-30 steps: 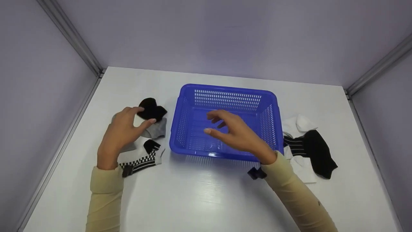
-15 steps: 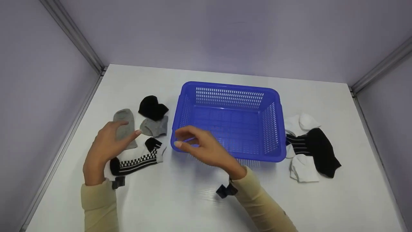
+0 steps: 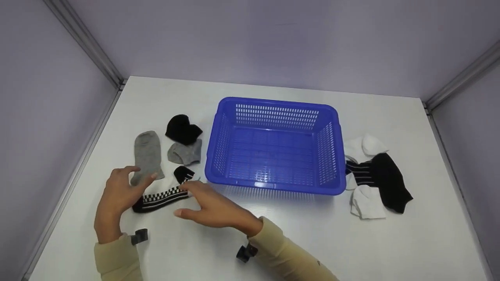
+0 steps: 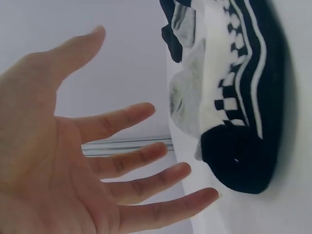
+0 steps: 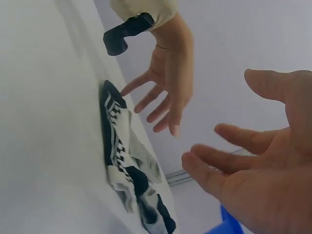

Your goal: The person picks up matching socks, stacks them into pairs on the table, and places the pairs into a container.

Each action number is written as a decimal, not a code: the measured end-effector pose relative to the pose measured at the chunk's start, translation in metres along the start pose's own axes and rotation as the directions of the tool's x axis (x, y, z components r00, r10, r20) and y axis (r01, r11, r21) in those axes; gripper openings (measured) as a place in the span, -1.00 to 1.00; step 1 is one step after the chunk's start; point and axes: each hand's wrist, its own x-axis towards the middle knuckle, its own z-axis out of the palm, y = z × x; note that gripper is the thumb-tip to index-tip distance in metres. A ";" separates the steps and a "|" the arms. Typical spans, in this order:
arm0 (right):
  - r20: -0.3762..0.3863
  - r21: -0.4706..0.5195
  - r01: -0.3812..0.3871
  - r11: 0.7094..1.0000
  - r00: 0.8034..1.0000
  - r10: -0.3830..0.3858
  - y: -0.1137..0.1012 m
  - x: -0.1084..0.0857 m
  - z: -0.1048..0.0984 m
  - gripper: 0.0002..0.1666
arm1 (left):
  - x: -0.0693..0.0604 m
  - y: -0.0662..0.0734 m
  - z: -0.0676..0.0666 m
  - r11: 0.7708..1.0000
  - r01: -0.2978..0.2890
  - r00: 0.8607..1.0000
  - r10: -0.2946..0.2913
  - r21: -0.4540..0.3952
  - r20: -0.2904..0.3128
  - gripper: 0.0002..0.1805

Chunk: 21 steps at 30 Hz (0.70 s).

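A black-and-white sock point(image 3: 166, 199) with checks and stripes lies flat on the left of the table. My left hand point(image 3: 117, 195) hovers by its toe end, fingers spread and holding nothing; the left wrist view shows the bare palm point(image 4: 58, 170) apart from the sock. Over the sock's cuff end reaches my right hand point(image 3: 215, 207), its fingers loosely bent around no object. In the right wrist view a gap separates these fingers from the sock point(image 5: 117, 141). Beyond the left hand lies a long grey sock point(image 3: 147, 154), partly overlapped by that hand in the head view.
A folded grey sock point(image 3: 186, 152) and a black sock point(image 3: 182, 130) lie behind the checked one. The blue basket point(image 3: 273, 156) stands mid-table. On its right are a black sock point(image 3: 390, 183), a striped piece point(image 3: 361, 173) and white socks point(image 3: 369, 203). Walls enclose the table.
My right hand has moved from above the basket leftward and nearer to me, over the checked sock. My left hand has drawn back toward me, uncovering the long grey sock.
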 end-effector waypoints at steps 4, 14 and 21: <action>0.000 0.055 -0.146 0.988 0.989 0.146 0.012 0.012 0.020 0.15 | -0.001 -0.005 0.003 0.997 0.062 0.997 -0.064 0.041 0.033 0.20; -0.215 0.426 -0.208 0.880 0.922 0.322 0.035 0.035 0.035 0.19 | -0.003 -0.013 0.004 0.994 0.104 0.987 -0.108 0.041 0.115 0.20; -0.200 0.653 -0.190 0.733 0.890 0.409 0.039 0.042 0.038 -0.01 | -0.004 -0.013 0.007 0.997 0.075 0.984 -0.074 0.001 0.161 0.12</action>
